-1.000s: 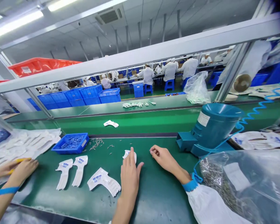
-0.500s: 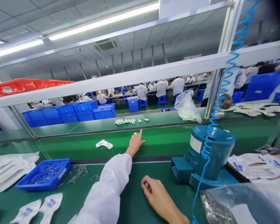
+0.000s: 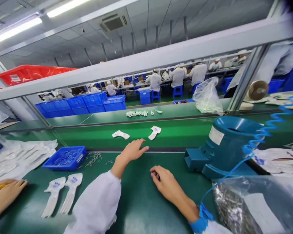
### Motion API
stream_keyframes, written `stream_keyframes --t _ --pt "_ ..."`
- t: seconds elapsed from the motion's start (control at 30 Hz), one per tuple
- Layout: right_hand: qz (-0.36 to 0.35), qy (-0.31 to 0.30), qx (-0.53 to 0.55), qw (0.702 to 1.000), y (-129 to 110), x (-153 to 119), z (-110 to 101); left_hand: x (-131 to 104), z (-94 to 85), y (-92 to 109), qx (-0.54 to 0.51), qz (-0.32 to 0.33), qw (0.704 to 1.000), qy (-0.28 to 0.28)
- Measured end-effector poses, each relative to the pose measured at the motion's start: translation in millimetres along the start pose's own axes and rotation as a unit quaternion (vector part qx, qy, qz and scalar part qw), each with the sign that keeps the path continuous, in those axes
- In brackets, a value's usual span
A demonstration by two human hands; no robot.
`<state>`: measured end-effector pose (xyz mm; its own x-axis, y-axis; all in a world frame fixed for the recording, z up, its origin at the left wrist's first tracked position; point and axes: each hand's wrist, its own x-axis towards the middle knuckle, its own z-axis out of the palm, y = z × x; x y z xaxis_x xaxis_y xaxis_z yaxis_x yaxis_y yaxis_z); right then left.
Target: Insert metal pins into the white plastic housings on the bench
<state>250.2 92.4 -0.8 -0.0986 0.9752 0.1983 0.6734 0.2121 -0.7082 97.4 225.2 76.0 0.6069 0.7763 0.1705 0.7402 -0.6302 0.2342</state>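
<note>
My left hand (image 3: 132, 151) is over the near edge of the green belt, fingers stretched out and nothing in them. Just beyond its fingertips lies a white pistol-shaped plastic shell (image 3: 154, 132) with blue marks. Another white shell (image 3: 120, 134) lies on the belt to the left. My right hand (image 3: 167, 183) rests on the green table (image 3: 136, 201), its fingers curled in loosely and no object visible in them. To its right stands a teal machine with a round bowl (image 3: 234, 130). Two stacks of white shells (image 3: 72, 191) lie left of my left sleeve.
A blue tray (image 3: 80, 159) of small blue parts and scattered small metal pieces (image 3: 94, 158) lie at left. A co-worker's hand (image 3: 9, 196) holds something yellow. A blue coiled hose (image 3: 224, 180) crosses beside a clear bag of metal parts (image 3: 234, 208). A metal rail (image 3: 127, 71) spans above.
My left hand has drawn back from the belt, and the white shell near it now lies in full view. The view has shifted; a co-worker's hand now shows at left. My right hand stays curled.
</note>
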Motion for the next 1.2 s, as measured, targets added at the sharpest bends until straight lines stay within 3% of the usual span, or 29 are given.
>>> stream_keyframes --t 0.1,0.17,0.23,0.3,0.4,0.6,0.73,0.83,0.9,1.0,1.07,1.13,1.2 --pt "-0.014 -0.015 -0.021 1.000 -7.5 -1.2 14.4 -123.5 -12.7 -3.3 0.004 -0.077 0.996 0.038" --pt "-0.035 -0.024 -0.038 0.998 -12.9 1.2 27.8 -197.0 -2.6 -6.2 0.008 -0.155 0.982 0.110" --pt "-0.058 -0.022 -0.067 0.996 -18.0 8.9 41.0 -248.0 18.6 -10.1 0.006 -0.184 0.971 0.153" --pt "-0.062 -0.007 -0.106 0.992 -23.1 23.2 51.1 -273.3 40.0 -12.6 -0.006 -0.179 0.971 0.158" --pt "-0.055 -0.009 -0.160 0.986 -31.9 52.8 60.0 -277.6 53.1 -8.5 -0.040 -0.170 0.973 0.150" --pt "-0.049 -0.075 -0.203 0.975 -45.1 92.2 62.2 -253.1 31.5 19.3 -0.191 -0.105 0.975 0.042" --pt "-0.027 -0.102 -0.227 0.968 -44.5 81.6 44.5 -236.1 30.6 37.1 -0.272 -0.078 0.959 -0.018" --pt "-0.012 -0.119 -0.243 0.963 -39.1 57.5 24.3 -230.7 36.6 43.6 -0.343 -0.086 0.935 0.009" --pt "-0.001 -0.133 -0.241 0.961 -32.7 37.0 11.9 -230.7 39.7 44.8 -0.445 -0.105 0.885 0.086" --pt "0.011 -0.148 -0.206 0.967 -20.5 4.5 -0.2 -231.6 40.7 44.4 -0.636 -0.136 0.729 0.214" --pt "0.010 -0.141 -0.162 0.977 -14.5 -15.6 -3.9 -231.3 39.9 43.9 -0.719 -0.154 0.631 0.247" --pt "0.007 -0.127 -0.115 0.985 -13.9 -32.2 -5.5 -231.0 39.3 43.6 -0.762 -0.170 0.574 0.248" --pt "0.012 -0.125 -0.072 0.989 -20.3 -44.1 -6.5 -232.3 39.1 43.7 -0.775 -0.177 0.557 0.241"
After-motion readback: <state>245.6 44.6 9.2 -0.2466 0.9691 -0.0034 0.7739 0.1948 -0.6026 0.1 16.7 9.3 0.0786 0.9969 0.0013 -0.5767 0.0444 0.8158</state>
